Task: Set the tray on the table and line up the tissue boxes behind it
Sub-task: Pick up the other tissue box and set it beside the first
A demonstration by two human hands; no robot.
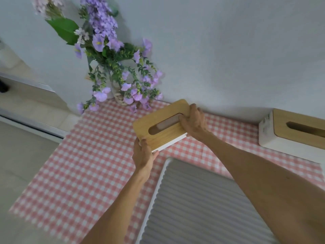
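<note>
From the head camera, we hold a tissue box (162, 125) between both hands, just behind the tray's far-left corner at about twelve o'clock from us. Our left hand (143, 154) clamps the near-left end of the box, and our right hand (193, 120) closes over its far-right end, thumb near the slot in the wooden lid. Gripping both ends probably lets us turn the box, which sits skewed to the wall. The tray (202, 199), grey and ribbed with a white rim, already lies on the checked tablecloth (79, 173). A second tissue box (290, 132) stands against the wall at two o'clock, so we judge this one should square up beside it.

We cannot tell whether the held box touches the cloth or hangs above it. The tray and second box run off the frame, and the vase under the purple flowers (114, 67) at eleven o'clock is mostly hidden.
</note>
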